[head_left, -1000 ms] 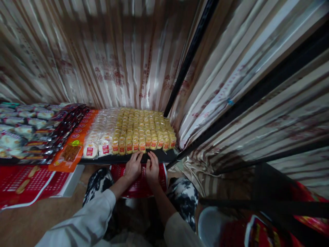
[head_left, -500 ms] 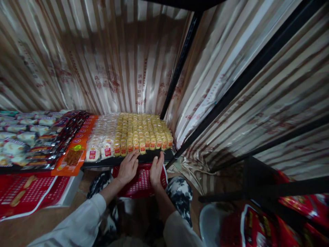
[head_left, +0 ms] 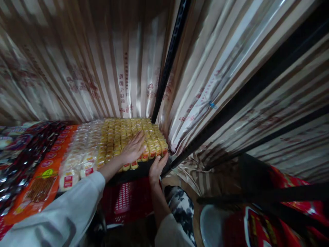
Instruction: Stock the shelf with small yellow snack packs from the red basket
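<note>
Rows of small yellow wrapped snacks (head_left: 113, 132) with red labels fill the right end of a dark shelf (head_left: 145, 169). Across the top of these rows lies my left hand (head_left: 134, 148), flat with its fingers stretched out. My right hand (head_left: 157, 168) is at the front right corner of the rows, fingers extended and touching or very close to the front packets. Neither hand grips a packet. White round wrapped snacks (head_left: 88, 164) stand in rows to the left of the yellow ones, partly hidden behind my left forearm.
Orange snack bags (head_left: 42, 187) and dark shiny packets (head_left: 23, 161) lie farther left. Below the shelf is a red plastic basket (head_left: 136, 199). Black metal posts (head_left: 169, 61) stand before a striped curtain (head_left: 102, 68). Red packages (head_left: 264, 223) and a pale basin (head_left: 212, 219) are at lower right.
My left hand has moved from the front edge up onto the yellow snacks. My right hand has stayed near the front right corner. The view has shifted right and closer.
</note>
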Demonstrator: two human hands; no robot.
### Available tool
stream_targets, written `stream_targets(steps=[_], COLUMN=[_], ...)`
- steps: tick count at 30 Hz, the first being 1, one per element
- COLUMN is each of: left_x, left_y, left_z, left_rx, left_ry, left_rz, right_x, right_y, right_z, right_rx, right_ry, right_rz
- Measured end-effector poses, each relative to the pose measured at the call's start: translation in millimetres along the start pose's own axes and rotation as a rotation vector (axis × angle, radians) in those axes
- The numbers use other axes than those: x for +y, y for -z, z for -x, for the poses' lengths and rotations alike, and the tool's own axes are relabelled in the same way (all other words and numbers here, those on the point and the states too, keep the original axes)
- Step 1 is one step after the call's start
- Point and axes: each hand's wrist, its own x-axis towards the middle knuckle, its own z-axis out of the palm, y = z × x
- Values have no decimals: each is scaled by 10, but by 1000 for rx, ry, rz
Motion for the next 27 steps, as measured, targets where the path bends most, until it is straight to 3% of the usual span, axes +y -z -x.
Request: stream_targets(steps=[5,10,16,27], left_x=[49,113,104,156], left_y=[-256,-453,-622,-664], left_z=[-679,-1040,-1105,-964], left_rx=[-104,-136,-114,-118], left_ry=[57,163,183,152], left_rz=[-45,-54,-76,-62], right_x=[63,15,-6,-43], right_y=[-93,-136,-169,-196], right_z=[-46,-38,-44,-34], right_rx=[29,1,-18,3], right_ry=[-13,6,20,75], right_rz=[17,36,29,68])
